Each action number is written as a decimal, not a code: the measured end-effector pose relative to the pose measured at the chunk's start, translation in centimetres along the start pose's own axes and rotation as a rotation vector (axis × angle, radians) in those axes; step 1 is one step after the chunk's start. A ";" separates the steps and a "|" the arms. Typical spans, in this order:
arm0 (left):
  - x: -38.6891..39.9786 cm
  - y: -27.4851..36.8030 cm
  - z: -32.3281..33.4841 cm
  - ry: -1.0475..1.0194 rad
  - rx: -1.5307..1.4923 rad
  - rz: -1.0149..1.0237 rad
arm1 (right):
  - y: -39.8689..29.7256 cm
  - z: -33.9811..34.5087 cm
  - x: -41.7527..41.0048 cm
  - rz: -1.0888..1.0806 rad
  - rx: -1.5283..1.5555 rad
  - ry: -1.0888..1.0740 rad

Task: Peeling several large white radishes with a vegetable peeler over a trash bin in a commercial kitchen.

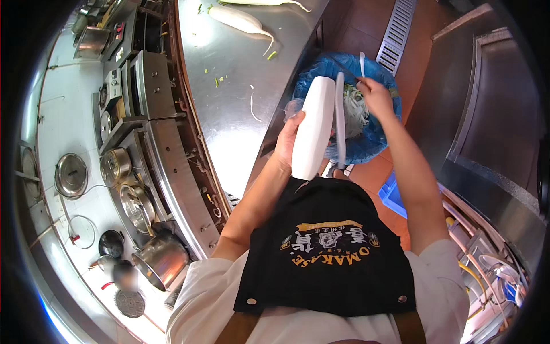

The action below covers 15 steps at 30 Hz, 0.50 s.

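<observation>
A peeled white daikon radish is in my left hand, held at a tilt over a bin lined with a blue plastic bag. My right hand grips a slim dark tool near the top of the radish; whether it is a knife or a peeler is hard to make out. Alongside the radish hangs a long white strip of peel, blurred and apparently in mid-air. Pale peelings with some green bits lie inside the bin.
On the steel table to the left lie another whole daikon, part of a further one, and scraps. A blue plastic crate sits on the tiled floor. Pots and stove equipment line the far left; a floor drain grate runs ahead.
</observation>
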<state>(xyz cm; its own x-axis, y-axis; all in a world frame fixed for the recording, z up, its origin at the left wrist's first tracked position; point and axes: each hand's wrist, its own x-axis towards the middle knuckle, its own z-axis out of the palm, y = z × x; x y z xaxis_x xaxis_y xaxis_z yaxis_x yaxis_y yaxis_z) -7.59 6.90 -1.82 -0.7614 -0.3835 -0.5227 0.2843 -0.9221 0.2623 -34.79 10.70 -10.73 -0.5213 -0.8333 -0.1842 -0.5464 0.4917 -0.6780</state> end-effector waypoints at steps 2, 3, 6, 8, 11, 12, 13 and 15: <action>0.3 0.5 -0.9 -0.086 0.002 0.045 | -0.5 -0.8 0.4 0.034 0.095 0.043; 1.4 1.0 -2.5 -0.084 0.002 0.064 | -2.2 -1.6 -1.2 -0.004 0.160 0.080; 4.3 1.3 -4.4 -0.104 -0.172 0.007 | -3.9 -2.8 -9.8 -0.303 0.230 0.019; 6.2 1.5 -6.2 -0.094 -0.338 -0.030 | -5.9 -3.6 -13.1 -0.353 0.208 -0.093; 5.8 0.6 -6.0 -0.152 -0.317 -0.051 | -4.8 -2.2 -11.5 -0.457 0.148 -0.077; 4.4 0.3 -3.2 -0.093 -0.198 -0.066 | -2.3 -0.7 -7.8 -0.328 0.202 0.018; 2.5 0.4 -0.8 -0.032 -0.082 -0.074 | -0.4 -0.3 -4.1 -0.293 0.144 0.113; 1.2 0.9 -0.6 -0.070 -0.012 -0.091 | -0.2 -0.8 1.1 -0.069 -0.012 0.070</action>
<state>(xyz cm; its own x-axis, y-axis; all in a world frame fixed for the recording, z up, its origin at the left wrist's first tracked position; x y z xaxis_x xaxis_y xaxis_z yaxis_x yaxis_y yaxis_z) -7.94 5.59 -2.71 -0.8232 -0.2936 -0.4860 0.2183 -0.9538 0.2065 -35.75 9.89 -10.21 -0.5268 -0.8455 -0.0868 -0.5901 0.4373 -0.6786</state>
